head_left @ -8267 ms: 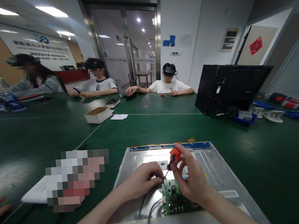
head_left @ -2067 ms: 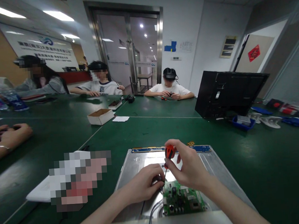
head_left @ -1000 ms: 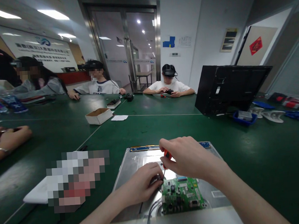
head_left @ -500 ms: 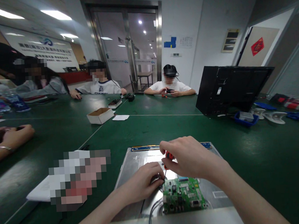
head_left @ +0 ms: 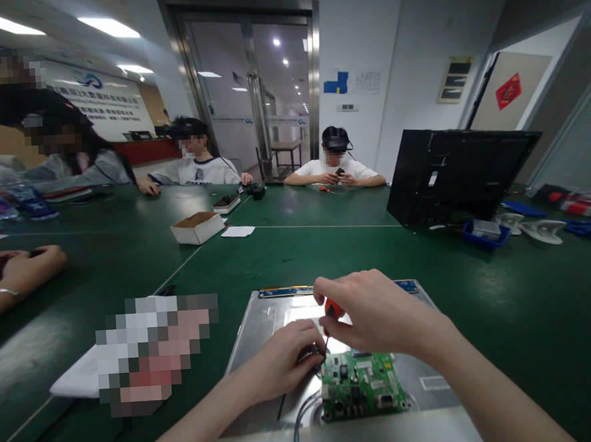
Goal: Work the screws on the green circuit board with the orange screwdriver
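Note:
My right hand (head_left: pixel 376 309) is closed around the red-orange handle of a screwdriver (head_left: pixel 333 308). Its thin shaft points down to the upper left corner of a green circuit board (head_left: pixel 360 384). The board lies on the silvery metal back of a flat panel (head_left: pixel 262 330). At that same corner, my left hand (head_left: pixel 294 358) has its thumb and fingers pinched together beside the screwdriver's tip. What they grip, if anything, is hidden. Grey cables (head_left: pixel 299 427) run down from the board's left side.
A black monitor (head_left: pixel 458 178) stands at the right, near a blue tray (head_left: pixel 485 235). An open white box (head_left: pixel 197 228) and a paper (head_left: pixel 238 231) lie farther back. Left of the panel are papers (head_left: pixel 77 378). A co-worker's hands (head_left: pixel 28 267) rest at the left edge; other people sit beyond.
My right hand has turned the screwdriver's handle slightly; both hands otherwise keep their places. In the background at left, a standing person has moved rightward and leans over.

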Available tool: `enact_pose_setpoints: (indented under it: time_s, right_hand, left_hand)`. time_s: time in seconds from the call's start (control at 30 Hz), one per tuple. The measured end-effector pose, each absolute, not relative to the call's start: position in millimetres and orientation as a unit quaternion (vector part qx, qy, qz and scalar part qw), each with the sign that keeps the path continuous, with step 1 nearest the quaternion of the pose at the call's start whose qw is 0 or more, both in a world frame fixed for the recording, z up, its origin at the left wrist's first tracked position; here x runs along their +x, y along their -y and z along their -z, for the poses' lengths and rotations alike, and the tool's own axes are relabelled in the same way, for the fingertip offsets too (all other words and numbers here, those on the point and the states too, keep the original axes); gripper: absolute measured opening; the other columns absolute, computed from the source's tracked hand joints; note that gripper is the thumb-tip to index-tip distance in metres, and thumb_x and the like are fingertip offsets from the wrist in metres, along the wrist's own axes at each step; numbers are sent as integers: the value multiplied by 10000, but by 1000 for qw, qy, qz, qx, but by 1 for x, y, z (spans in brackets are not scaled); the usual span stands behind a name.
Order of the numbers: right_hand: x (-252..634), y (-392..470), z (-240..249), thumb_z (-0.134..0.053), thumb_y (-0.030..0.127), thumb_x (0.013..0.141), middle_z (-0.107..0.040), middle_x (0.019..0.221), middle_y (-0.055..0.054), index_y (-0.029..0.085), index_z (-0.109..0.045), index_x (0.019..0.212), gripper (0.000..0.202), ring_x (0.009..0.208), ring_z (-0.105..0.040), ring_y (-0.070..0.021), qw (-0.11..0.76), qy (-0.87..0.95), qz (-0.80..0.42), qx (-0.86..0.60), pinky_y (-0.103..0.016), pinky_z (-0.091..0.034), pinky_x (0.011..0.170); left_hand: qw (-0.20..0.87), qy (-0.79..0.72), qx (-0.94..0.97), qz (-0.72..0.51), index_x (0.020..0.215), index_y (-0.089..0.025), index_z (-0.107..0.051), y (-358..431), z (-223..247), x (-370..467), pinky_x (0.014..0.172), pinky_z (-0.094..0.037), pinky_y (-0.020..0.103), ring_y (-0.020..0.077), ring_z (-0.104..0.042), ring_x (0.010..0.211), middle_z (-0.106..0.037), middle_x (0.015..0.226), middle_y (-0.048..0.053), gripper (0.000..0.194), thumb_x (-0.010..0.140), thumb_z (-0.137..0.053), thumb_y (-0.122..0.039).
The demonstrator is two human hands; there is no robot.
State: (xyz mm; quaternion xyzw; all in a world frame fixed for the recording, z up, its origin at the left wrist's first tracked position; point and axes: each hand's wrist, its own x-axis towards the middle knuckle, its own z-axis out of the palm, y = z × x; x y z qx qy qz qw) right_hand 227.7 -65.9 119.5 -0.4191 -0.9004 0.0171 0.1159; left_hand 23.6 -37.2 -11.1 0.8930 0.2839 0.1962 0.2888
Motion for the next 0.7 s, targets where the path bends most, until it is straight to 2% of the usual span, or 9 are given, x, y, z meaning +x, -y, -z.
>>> enact_pose_setpoints:
  time_s: [0.07,0.27,0.37,0.53,0.6,0.7]
  right_hand:
    - [228,67,-122,-646,219,855,-745,832,-14,196,-604,1005,158,651,-639,-156,111,903,-26,-413,-279,-262,524]
    - [228,67,-124,-635,392,942,-766,838,-12,224,-640,966,170,699,-678,-182,90,897,-25,-432,-285,-241,539]
    - [227,66,-123,-619,328,949,-759,834,-17,222,-641,960,109,697,-669,-170,87,899,-16,-429,-283,-242,539]
    - [226,69,-122,-616,203,875,-729,831,-10,200,-607,978,103,655,-620,-143,107,903,-23,-415,-279,-236,524]
    - [226,70,-124,-632,236,885,-727,842,-9,202,-607,942,71,662,-616,-141,107,907,-29,-406,-280,-235,526]
    - [226,70,-125,-656,353,927,-740,841,-14,211,-628,913,146,683,-636,-153,98,907,-32,-408,-284,-237,538]
  left_hand:
    - [288,-282,893,-200,983,-182,-651,37,14,24,802,-470,319,214,-595,899,-658,983,59,163,881,-556,-98]
    - [280,-273,893,-224,870,-183,-608,40,9,26,757,-454,292,195,-590,853,-648,945,41,130,860,-543,-71]
    - [272,-278,896,-215,859,-185,-593,40,8,26,744,-452,291,194,-584,839,-642,930,35,126,852,-546,-68]
    - [274,-277,897,-207,926,-184,-603,37,17,25,747,-465,303,208,-585,852,-641,939,45,103,884,-551,-105]
    - [276,-276,898,-204,944,-183,-606,36,19,25,758,-471,311,215,-588,871,-646,959,53,103,900,-540,-117]
    - [275,-278,896,-208,942,-184,-605,37,20,25,769,-473,313,219,-588,898,-648,986,57,114,899,-532,-109]
